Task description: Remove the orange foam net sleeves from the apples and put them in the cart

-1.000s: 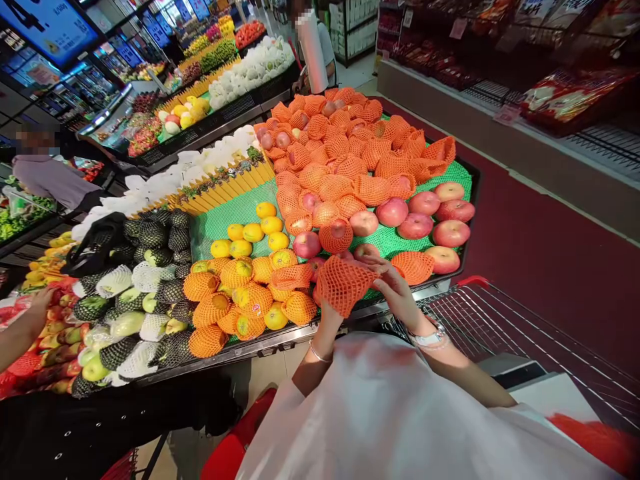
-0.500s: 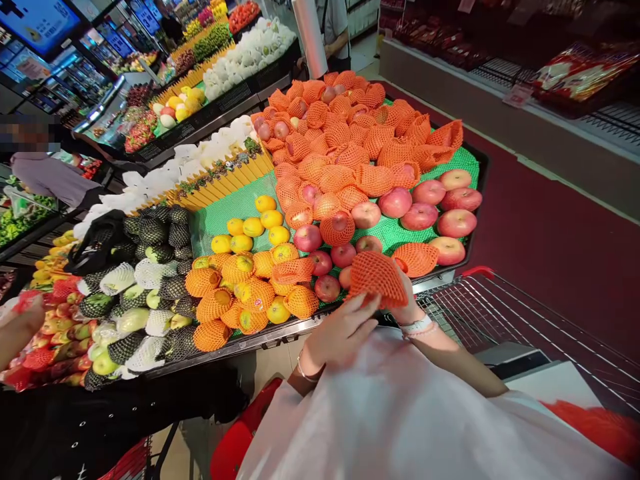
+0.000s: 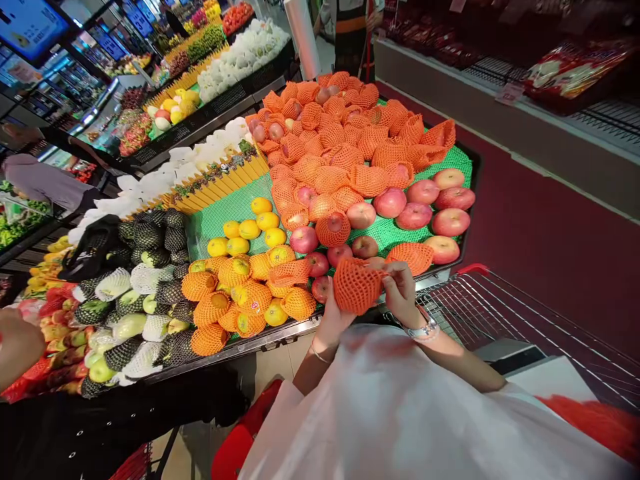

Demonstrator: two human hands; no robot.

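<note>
An orange foam fruit net is held between my hands above the front edge of the display. It bulges round, but whatever sits inside is hidden by the mesh. My left hand cups it from the left and below. My right hand pinches its right end between thumb and fingers. Just beyond lie bare red apples, and another orange net rests on the green mat near the right hand. Oranges in orange nets are to the left of my hands.
Netted apples are heaped at the back. Dark-netted and white-netted fruit fills the left side. A wire shopping cart stands at my right. Another person's hand reaches in at far left; a person in an apron stands behind the display.
My left hand has moved from in front of the net to beneath its left side. My right hand has shifted to the net's right end, and the net has turned upright.
</note>
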